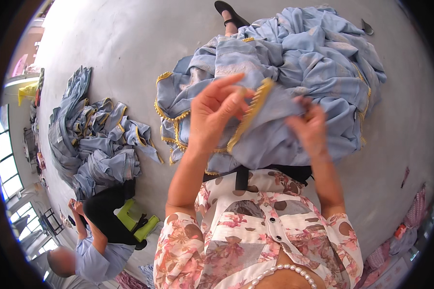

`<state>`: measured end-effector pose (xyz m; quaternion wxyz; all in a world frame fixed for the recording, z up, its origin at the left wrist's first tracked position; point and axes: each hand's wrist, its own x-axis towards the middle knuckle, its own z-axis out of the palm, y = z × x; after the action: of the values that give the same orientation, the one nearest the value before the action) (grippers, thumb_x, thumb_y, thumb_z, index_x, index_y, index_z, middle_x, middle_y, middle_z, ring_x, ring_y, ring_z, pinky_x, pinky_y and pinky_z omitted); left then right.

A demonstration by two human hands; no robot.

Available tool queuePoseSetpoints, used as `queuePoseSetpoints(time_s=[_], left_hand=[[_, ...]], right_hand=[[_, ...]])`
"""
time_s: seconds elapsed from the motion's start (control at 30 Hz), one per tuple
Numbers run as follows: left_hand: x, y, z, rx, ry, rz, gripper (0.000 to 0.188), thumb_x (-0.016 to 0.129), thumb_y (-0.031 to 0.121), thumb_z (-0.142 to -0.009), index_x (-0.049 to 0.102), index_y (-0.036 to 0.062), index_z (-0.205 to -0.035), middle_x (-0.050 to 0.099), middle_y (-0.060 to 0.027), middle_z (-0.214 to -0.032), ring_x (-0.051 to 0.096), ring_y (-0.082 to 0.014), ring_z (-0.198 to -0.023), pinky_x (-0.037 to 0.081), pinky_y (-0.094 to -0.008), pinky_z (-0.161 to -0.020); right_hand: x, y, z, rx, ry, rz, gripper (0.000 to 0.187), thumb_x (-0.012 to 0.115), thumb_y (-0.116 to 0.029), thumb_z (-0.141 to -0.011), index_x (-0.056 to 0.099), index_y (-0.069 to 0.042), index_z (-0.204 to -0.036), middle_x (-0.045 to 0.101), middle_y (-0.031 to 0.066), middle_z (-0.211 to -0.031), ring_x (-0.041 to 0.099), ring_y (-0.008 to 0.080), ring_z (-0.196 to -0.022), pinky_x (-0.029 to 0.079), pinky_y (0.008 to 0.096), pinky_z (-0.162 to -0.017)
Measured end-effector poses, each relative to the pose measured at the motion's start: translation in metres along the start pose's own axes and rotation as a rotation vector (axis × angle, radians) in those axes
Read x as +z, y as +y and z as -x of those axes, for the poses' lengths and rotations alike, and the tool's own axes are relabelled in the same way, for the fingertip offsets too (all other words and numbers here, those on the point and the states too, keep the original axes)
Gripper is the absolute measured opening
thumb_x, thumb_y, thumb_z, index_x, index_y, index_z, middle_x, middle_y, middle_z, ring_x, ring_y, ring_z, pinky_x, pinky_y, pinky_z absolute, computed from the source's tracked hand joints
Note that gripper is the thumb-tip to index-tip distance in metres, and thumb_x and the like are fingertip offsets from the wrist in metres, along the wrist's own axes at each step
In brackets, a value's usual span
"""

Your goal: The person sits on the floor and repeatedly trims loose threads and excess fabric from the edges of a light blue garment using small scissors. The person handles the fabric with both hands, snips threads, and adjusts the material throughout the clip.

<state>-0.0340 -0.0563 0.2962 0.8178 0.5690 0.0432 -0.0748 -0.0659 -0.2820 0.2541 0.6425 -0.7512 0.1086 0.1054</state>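
Observation:
A large heap of light blue cloth (318,67) with yellow beaded trim lies in front of me and over my lap. A raised edge with yellow trim (250,115) stands between my hands. My left hand (219,108) is at this edge; its index finger stretches out, while the thumb and other fingers close at the trim. On the other side of the raised cloth is my right hand (309,126), blurred by motion. Its fingers curl in around a small dark shape too smeared to name.
Another pile of blue, yellow-trimmed cloth (96,144) lies on the grey floor (130,43) to the left. Beside it a person (101,245) sits near a lime-green stool (135,221). A foot in a black shoe (231,14) shows beyond the heap. Pinkish cloth (414,207) lies far right.

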Motion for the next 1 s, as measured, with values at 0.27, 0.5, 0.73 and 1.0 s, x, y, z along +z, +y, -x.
queuePoseSetpoints(time_s=[0.27,0.5,0.73,1.0], left_hand=[[-0.088,0.006,0.021,0.329,0.475,-0.390,0.018,0.064,0.009,-0.089,0.065,-0.0016,-0.103,0.068,-0.0097,-0.093,0.063,-0.0116,-0.074,0.048,-0.0226,-0.063],[-0.101,-0.017,0.054,0.426,0.483,-0.855,0.016,0.071,0.004,-0.080,0.068,0.0012,-0.096,0.068,-0.0082,-0.094,0.062,-0.0136,-0.084,0.048,-0.0248,-0.071],[-0.110,-0.007,0.031,0.483,0.360,-1.378,0.052,0.079,0.021,-0.071,0.061,0.0106,-0.118,0.046,-0.0167,-0.136,0.049,-0.0343,-0.120,0.043,-0.0403,-0.095],[-0.138,-0.024,0.025,0.158,0.162,-1.272,0.028,0.076,0.021,-0.075,0.065,0.0037,-0.094,0.062,-0.0163,-0.107,0.063,-0.0277,-0.087,0.050,-0.0337,-0.072]], right_hand=[[-0.343,0.106,-0.056,-0.100,0.809,-0.725,0.032,0.058,-0.016,-0.092,0.051,0.004,-0.116,0.067,0.0147,-0.091,0.059,0.0131,-0.063,0.032,0.0219,-0.043],[-0.113,0.034,-0.029,-0.365,0.742,-0.213,0.025,0.060,-0.001,-0.085,0.059,0.002,-0.109,0.068,0.0069,-0.106,0.047,-0.0010,-0.059,0.030,0.0144,-0.045],[0.086,-0.048,-0.032,-0.917,-0.237,0.305,0.053,0.065,0.013,-0.062,0.059,-0.005,-0.112,0.056,0.0109,-0.124,0.056,0.0171,-0.065,0.047,0.0256,-0.053],[0.057,-0.013,-0.031,-0.759,-0.285,0.556,0.015,0.064,0.003,-0.069,0.056,-0.005,-0.079,0.058,0.0084,-0.074,0.060,0.0286,-0.070,0.048,0.0369,-0.059]])
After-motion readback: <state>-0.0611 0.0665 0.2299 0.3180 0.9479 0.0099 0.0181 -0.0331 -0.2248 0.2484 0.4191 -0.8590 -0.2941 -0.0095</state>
